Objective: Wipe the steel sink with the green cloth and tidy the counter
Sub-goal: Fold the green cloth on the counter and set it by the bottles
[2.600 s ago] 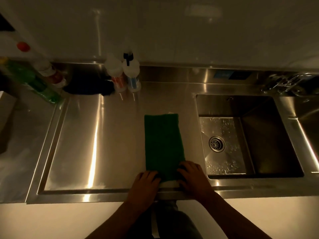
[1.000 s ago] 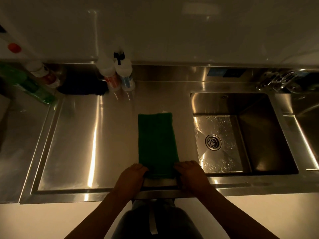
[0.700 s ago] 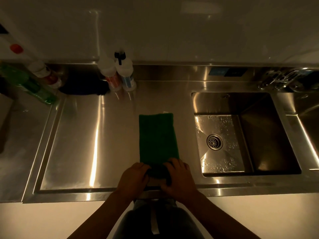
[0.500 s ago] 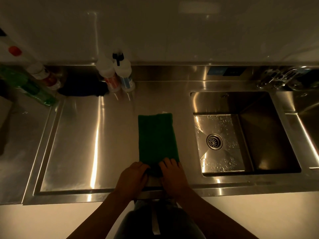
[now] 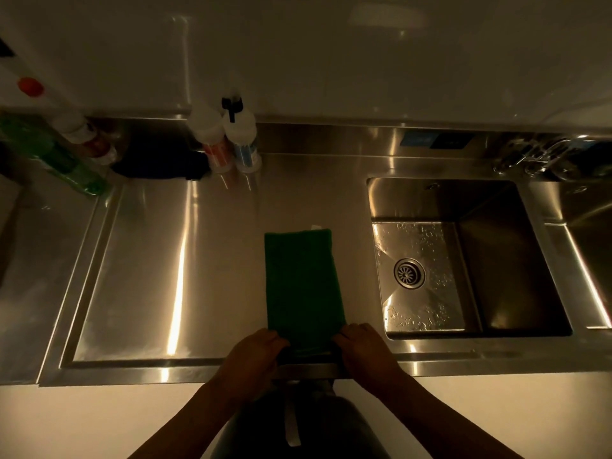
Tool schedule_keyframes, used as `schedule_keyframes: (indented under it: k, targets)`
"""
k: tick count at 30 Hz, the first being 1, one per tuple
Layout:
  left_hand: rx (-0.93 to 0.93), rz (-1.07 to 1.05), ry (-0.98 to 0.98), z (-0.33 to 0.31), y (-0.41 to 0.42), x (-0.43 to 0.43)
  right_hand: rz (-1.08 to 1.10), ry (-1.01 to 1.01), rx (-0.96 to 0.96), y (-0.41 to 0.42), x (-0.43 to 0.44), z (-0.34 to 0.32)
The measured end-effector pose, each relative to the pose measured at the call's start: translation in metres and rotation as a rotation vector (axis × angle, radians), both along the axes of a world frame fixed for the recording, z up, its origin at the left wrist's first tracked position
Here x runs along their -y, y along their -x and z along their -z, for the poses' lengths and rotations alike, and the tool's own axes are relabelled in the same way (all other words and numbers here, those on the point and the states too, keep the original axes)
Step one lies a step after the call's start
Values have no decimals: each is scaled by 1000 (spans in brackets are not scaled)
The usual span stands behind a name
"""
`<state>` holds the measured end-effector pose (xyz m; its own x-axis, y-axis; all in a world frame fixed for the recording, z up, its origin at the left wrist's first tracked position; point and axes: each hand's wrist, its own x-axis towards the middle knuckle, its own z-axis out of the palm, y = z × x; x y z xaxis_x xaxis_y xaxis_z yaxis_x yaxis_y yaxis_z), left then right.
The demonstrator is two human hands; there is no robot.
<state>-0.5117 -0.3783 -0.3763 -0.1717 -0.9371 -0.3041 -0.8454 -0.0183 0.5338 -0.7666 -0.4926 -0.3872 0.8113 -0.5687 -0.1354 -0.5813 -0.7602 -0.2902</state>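
The green cloth lies flat as a long folded strip on the steel surface, just left of the sink and well apart from the bottles at the back. Its near end sits at the front lip of the surface, and there both hands meet it: the left hand has its grip closed on the near left corner, the right hand has its grip closed on the near right corner, each pinching cloth between thumb and fingers as far as the dim light lets me judge.

The step in hand looks like a fold, the near end to be carried over towards the far end, away from the sink's front edge line. To do it well, lift both corners together and keep them level, so the new crease runs square across the strip. Lay the near edge onto the far edge, where a small white tag peeks out, and press flat from the crease outward.

The sink floor, around the drain, carries water drops, so a compact pad will serve for the wiping. Keep the cloth left of the sink rim while folding, or an end may drop into the wet basin. The two spray bottles stand far left of the sink against the back wall, clear of the fold.
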Motion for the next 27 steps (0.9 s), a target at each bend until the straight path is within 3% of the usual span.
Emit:
schedule_keyframes:
  k: [3,9,14,19,27]
  targets:
    - [-24,24,-35,-1,-1,-14,-58,-89,-16,9,-7,-1]
    - [-166,-157,-75,-13,-12,-23,162,-430,35,5,3,-19]
    - [-63,-145,23,-29,-25,8,99,-317,5,-13,47,-33]
    - [100,-132,264,-42,-34,44,91,-173,20,-35,87,-46]
    - [100,-300,246,-28,-61,105,196,-177,-39,-79,143,-44]
